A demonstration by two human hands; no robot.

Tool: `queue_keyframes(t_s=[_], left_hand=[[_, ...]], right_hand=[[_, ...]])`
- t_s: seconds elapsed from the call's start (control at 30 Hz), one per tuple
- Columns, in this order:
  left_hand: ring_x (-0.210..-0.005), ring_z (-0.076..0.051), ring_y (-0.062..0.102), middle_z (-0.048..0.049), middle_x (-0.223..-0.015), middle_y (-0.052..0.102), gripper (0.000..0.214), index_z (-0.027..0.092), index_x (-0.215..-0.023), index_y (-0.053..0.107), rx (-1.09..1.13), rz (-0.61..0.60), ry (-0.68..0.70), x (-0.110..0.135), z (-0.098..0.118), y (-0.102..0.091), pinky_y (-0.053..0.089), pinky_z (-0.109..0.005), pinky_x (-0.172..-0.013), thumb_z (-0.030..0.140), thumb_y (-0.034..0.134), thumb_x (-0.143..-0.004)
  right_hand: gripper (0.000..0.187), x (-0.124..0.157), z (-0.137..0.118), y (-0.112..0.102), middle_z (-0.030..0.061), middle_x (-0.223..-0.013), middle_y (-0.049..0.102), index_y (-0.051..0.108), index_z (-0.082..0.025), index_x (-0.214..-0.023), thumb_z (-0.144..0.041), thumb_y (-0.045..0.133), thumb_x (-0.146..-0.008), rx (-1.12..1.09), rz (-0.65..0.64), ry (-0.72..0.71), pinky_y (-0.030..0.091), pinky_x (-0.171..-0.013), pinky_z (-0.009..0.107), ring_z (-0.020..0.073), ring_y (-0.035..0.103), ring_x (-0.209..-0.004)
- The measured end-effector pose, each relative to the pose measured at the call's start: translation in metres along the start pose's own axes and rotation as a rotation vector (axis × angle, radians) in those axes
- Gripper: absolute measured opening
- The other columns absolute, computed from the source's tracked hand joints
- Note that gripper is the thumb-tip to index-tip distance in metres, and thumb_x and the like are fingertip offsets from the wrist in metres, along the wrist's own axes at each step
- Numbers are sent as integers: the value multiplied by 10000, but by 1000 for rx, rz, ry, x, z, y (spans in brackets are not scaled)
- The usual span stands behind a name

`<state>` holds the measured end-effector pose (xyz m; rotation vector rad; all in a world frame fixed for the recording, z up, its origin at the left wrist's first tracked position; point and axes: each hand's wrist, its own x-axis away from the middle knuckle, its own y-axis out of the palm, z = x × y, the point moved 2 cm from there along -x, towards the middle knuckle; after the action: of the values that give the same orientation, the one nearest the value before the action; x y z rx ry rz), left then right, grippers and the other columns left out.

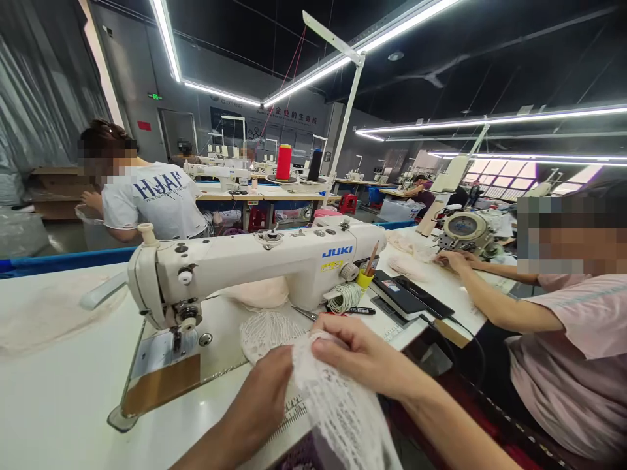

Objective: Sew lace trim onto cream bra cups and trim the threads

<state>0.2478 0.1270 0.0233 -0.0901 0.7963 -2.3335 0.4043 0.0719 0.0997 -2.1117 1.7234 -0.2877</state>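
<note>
A length of white lace fabric (337, 405) hangs over the front edge of the table, bunched between my two hands. My right hand (350, 356) grips its upper end, thumb on top and fingers curled behind. My left hand (269, 385) is closed against the lace's left side; its fingertips are hidden behind the fabric. More white lace (269, 329) fans out on the table just beyond my hands. To the left stands the white sewing machine (249, 261), its needle area (179, 339) away from the lace I hold.
Pale sheer fabric (49, 313) lies at far left. Beyond my right hand are a coil of cord (343, 297), a black marker (355, 311), scissors (306, 313) and a black notebook (399, 297). A co-worker (563, 339) works at another machine (465, 232) on the right.
</note>
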Motion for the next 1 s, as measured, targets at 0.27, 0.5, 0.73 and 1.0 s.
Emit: queue_keyframes(t_s=[0.27, 0.5, 0.73, 1.0], left_hand=[[-648, -144, 522, -21, -743, 592, 526, 149, -905, 569, 788, 181, -393, 103, -15, -29, 407, -247, -635, 607, 682, -673], [-651, -124, 432, 19, -678, 497, 373, 158, -699, 525, 643, 250, -499, 177, -19, -35, 325, -216, -595, 507, 654, -720], [-646, -131, 478, 17, -699, 574, 159, 150, -790, 581, 460, 197, -631, 210, -24, -30, 360, -218, -596, 293, 612, -727], [-645, -133, 489, 46, -677, 554, 274, 167, -946, 579, 481, 178, -670, 229, -28, -24, 355, -212, -592, 241, 649, -691]], right_hand=[[216, -24, 19, 108, -32, -647, 431, 504, -148, -787, -358, 554, -802, -379, -176, 68, 263, -519, 193, 91, 349, -582], [271, -1, 11, 149, -29, -719, 507, 542, -170, -962, -70, 440, -732, -223, -523, 10, 342, -589, 196, 103, 423, -634], [206, 20, 10, 194, 14, -905, 578, 514, -188, -1006, -235, 588, -820, -53, -401, -65, 403, -694, 238, 138, 506, -776], [221, 29, 22, 211, 57, -980, 581, 445, -184, -1119, -256, 461, -911, -201, -467, -43, 451, -732, 262, 145, 541, -837]])
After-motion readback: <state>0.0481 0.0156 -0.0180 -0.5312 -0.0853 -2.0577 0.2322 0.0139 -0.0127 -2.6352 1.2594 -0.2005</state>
